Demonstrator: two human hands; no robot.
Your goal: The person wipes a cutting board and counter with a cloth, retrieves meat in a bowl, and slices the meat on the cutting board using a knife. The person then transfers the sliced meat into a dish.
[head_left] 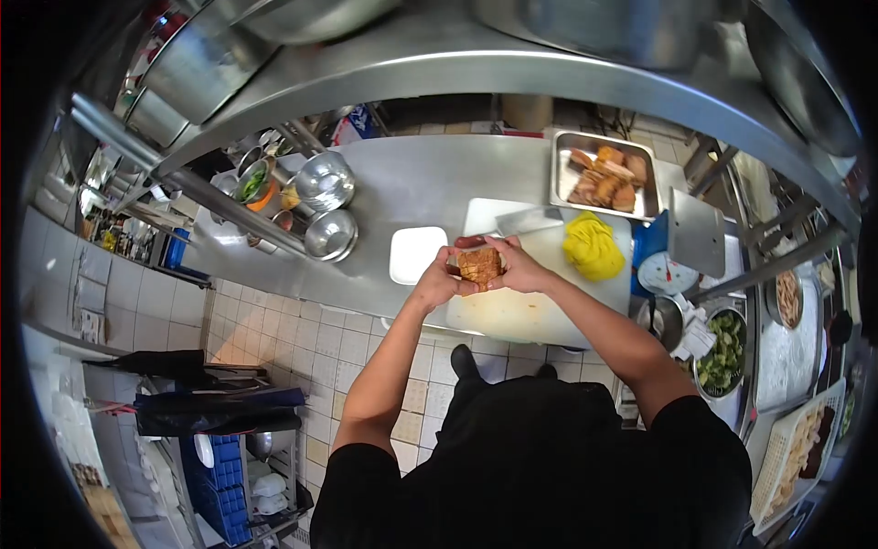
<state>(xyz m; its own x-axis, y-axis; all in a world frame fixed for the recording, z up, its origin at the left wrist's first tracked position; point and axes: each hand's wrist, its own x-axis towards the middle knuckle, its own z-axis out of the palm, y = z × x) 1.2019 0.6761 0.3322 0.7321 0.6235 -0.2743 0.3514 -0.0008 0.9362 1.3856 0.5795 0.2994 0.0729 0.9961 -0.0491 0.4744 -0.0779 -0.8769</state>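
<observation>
A brown chunk of meat [480, 265] is held between my two hands, over the left edge of the cutting board [530, 316]. My left hand [439, 277] grips its left side and my right hand [521, 268] its right side, fingers closed on it. A white square dish [409, 256] lies just left of my left hand. Behind the meat rests a cleaver, its wide blade [530, 220] on the board and its dark red handle [470, 242] near my fingertips. To the right of my right hand sits a crumpled yellow cloth [594, 246].
A metal tray [560, 188] of browned meat pieces stands at the back right. Steel bowls [331, 235] are at the left. A weighing scale [666, 273] and a colander of greens [721, 352] stand at the right. A steel shelf [457, 78] spans overhead.
</observation>
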